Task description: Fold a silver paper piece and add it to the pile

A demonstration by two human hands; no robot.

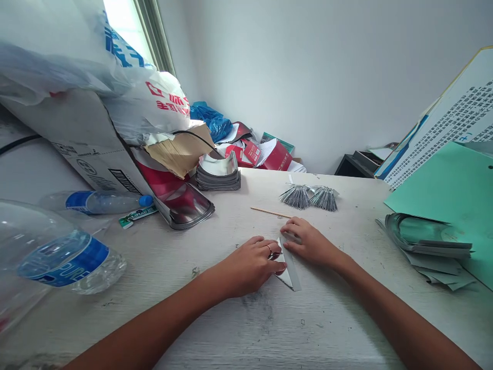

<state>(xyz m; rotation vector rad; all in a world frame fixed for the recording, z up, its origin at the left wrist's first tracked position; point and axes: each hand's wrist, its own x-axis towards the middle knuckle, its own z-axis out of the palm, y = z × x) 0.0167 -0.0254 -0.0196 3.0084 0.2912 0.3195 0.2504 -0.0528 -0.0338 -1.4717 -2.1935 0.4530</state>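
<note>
A small silvery-grey sheet of paper [289, 270], folded into a narrow pointed shape, lies flat on the white table [239, 318]. My left hand [250, 264] rests on its left side, fingers curled and pressing the sheet down. My right hand [308, 241] presses the sheet's upper end with bent fingertips. A thin wooden stick [269, 211] lies just beyond my hands. Two bundles of folded silver pieces [308, 198] sit further back.
At left lie plastic water bottles [57, 252], a cardboard box [77, 139] under plastic bags, and stacks of silver sheets [217, 174]. At right are another stack of silver sheets [423, 239], a green sheet [454, 195] and a printed board [454, 123]. Boxes clutter the back.
</note>
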